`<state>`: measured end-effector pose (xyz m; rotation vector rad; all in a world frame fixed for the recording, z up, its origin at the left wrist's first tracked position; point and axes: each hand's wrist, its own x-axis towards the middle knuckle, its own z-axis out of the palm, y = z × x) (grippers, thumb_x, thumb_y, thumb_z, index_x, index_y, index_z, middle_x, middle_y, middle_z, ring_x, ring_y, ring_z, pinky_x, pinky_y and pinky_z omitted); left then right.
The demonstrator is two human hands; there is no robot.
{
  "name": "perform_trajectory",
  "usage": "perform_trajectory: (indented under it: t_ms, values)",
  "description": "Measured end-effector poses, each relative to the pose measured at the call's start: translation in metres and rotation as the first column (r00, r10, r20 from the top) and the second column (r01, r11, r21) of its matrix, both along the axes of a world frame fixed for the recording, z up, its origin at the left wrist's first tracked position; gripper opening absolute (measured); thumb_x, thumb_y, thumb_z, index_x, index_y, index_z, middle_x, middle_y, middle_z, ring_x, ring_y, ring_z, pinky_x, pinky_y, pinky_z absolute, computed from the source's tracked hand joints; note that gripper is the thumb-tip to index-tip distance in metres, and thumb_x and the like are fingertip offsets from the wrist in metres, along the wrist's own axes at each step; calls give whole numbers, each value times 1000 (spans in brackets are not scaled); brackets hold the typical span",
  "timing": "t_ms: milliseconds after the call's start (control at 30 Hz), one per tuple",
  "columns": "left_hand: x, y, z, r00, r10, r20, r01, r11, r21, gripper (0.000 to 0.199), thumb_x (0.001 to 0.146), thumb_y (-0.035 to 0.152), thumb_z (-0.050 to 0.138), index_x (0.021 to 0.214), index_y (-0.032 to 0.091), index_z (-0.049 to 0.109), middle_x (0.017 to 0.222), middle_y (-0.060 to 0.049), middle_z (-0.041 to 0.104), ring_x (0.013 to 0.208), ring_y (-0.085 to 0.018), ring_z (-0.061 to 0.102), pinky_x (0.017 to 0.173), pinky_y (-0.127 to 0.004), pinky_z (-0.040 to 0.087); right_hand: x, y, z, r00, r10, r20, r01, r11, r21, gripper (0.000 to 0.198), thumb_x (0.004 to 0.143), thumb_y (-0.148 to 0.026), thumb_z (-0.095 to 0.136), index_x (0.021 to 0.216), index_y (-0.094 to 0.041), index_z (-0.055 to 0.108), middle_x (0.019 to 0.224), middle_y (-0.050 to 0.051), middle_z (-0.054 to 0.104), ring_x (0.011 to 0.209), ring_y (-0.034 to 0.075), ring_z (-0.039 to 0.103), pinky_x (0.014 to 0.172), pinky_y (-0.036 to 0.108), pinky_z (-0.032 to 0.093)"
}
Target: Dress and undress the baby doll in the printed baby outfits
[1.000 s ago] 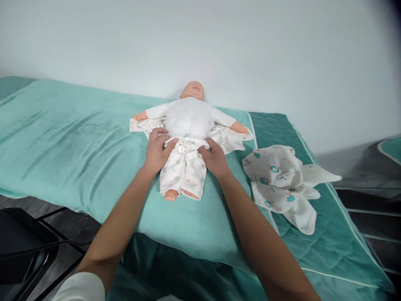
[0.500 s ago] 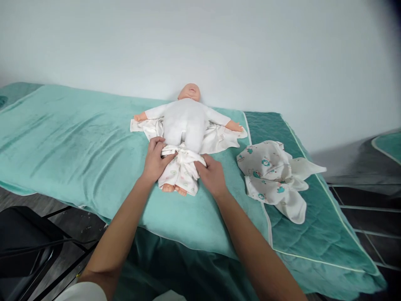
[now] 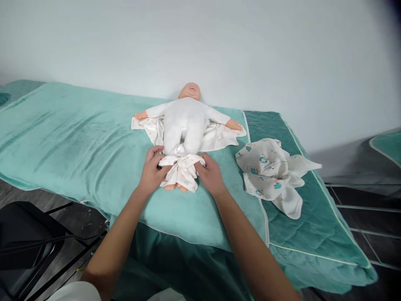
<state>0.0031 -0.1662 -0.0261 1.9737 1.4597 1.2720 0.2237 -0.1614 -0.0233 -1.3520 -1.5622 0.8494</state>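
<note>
A baby doll [image 3: 187, 115] with a white cloth body lies on its back, head toward the wall and arms spread. Bunched around its lower legs are white patterned baby pants [image 3: 181, 169], the doll's feet showing below the hems. My left hand [image 3: 151, 169] pinches the waistband on one side, and my right hand [image 3: 210, 172] grips it on the other. Under the doll's back and arms a white baby shirt [image 3: 219, 137] lies spread open.
A crumpled white garment with green prints [image 3: 266, 167] rests to the right on a quilted dark green cover [image 3: 313, 234]. The light green sheet [image 3: 78, 142] spans the bed. A plain wall [image 3: 200, 46] stands behind; a black chair [image 3: 28, 238] is at lower left.
Both hands have drawn the pants' waistband down toward the doll's feet. More of the legs shows above it, and the pants are more bunched.
</note>
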Motion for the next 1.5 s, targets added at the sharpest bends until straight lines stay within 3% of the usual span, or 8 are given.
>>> perform_trajectory:
  t_ms: [100, 233, 367, 600, 833, 1133, 1333, 1500]
  values:
    - [-7, -21, -4, 997, -70, 17, 71, 997, -35, 31, 90, 47, 67, 106, 22, 59, 140, -14, 50, 136, -28, 50, 117, -50, 41, 0, 0, -1, 1000, 2, -9, -2, 1000, -1, 20, 88, -41, 52, 84, -23, 58, 73, -2, 61, 70, 18, 51, 66, 29, 40]
    - [-15, -32, -7, 963, -270, -18, 268, 962, -55, 96, 73, 69, 76, 150, 29, 36, 155, -18, 38, 149, -36, 37, 123, -56, 35, 0, 0, 0, 1000, 2, -26, -2, 1000, 1, 20, 88, -41, 51, 84, -23, 58, 73, -2, 60, 70, 18, 51, 65, 29, 39]
    - [-12, -32, -11, 957, -231, -173, 232, 973, -14, 123, 62, 69, 84, 160, 29, 20, 159, -21, 33, 152, -42, 31, 123, -62, 31, 0, -3, 1, 1000, 1, -13, -1, 1000, 7, 19, 88, -40, 52, 85, -23, 58, 72, -2, 59, 70, 18, 51, 66, 29, 40]
    - [0, -23, -14, 948, -114, -298, 150, 984, 100, 116, 67, 62, 85, 159, 27, 23, 157, -21, 40, 148, -41, 39, 121, -59, 35, 0, -37, 4, 997, 42, 58, -41, 999, -21, 27, 89, -48, 58, 83, -22, 59, 74, -1, 60, 71, 19, 54, 68, 32, 41]
    - [-1, -5, -9, 937, -88, -337, 141, 981, 135, 104, 70, 57, 85, 154, 23, 33, 143, -18, 50, 136, -37, 49, 115, -54, 40, -1, -51, -2, 991, 129, 46, -132, 988, 74, 60, 75, -49, 82, 121, -23, 55, 120, 9, 66, 111, 30, 62, 97, 45, 49]
    - [2, -13, -5, 940, -78, -331, 117, 988, 99, 76, 73, 54, 84, 133, 21, 51, 121, -12, 62, 114, -31, 57, 100, -46, 48, -2, -43, -7, 993, 89, 79, -99, 986, 134, 42, 81, -49, 78, 108, -23, 60, 108, 6, 70, 99, 26, 65, 91, 42, 53]
    - [-1, -29, -1, 962, -104, -251, 103, 995, -18, 65, 73, 47, 86, 124, 21, 55, 114, -9, 66, 106, -28, 61, 96, -44, 50, 2, -45, -7, 997, 58, 42, -57, 998, -30, 41, 75, -47, 79, 102, -22, 61, 100, 3, 71, 89, 23, 64, 78, 36, 50]
    - [-7, -46, 26, 976, -150, -156, 108, 962, -252, 50, 79, 26, 73, 125, 22, 55, 127, -9, 66, 114, -27, 63, 100, -41, 49, 7, -49, 11, 994, 84, 64, -77, 992, -103, 34, 73, -46, 76, 89, -22, 58, 87, -1, 67, 80, 20, 59, 72, 31, 45]
